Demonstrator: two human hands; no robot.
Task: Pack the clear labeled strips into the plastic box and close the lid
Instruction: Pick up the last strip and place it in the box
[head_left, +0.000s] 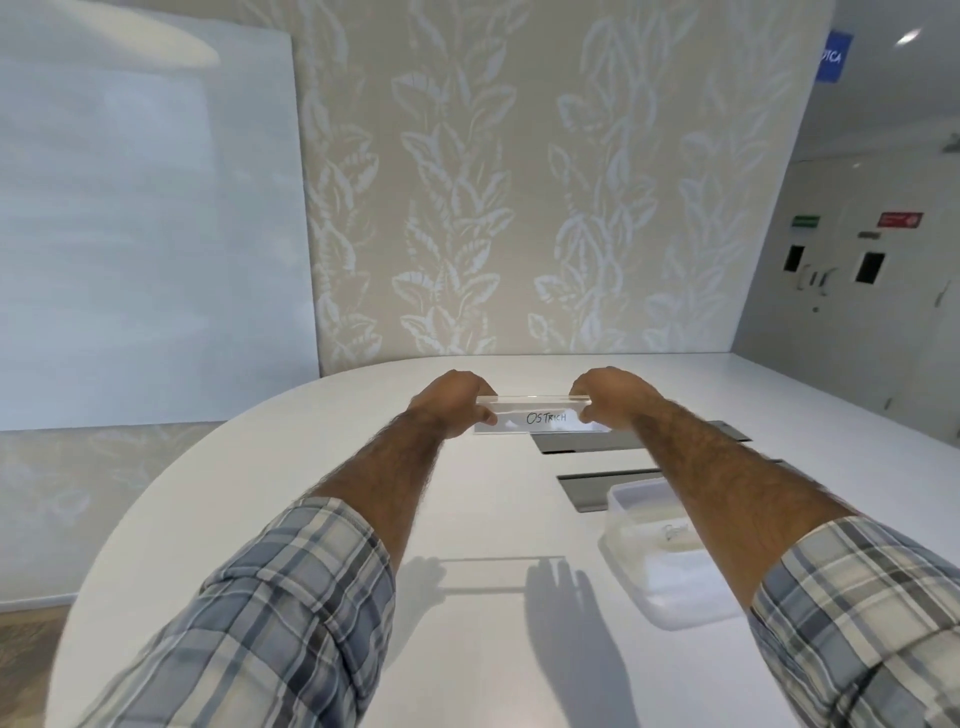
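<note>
A clear strip (540, 415) with a white label reading OSTRICH is held level above the white table. My left hand (454, 400) pinches its left end and my right hand (608, 397) pinches its right end. The translucent plastic box (670, 587) stands open on the table at the right, under my right forearm, with a labeled strip lying inside. Part of the box is hidden by that forearm. No lid can be made out.
Two dark grey slot panels (587, 441) (608, 486) are set into the white table (493, 649) beyond the box. A patterned wall stands just behind the table's far edge. A pale board leans at the left.
</note>
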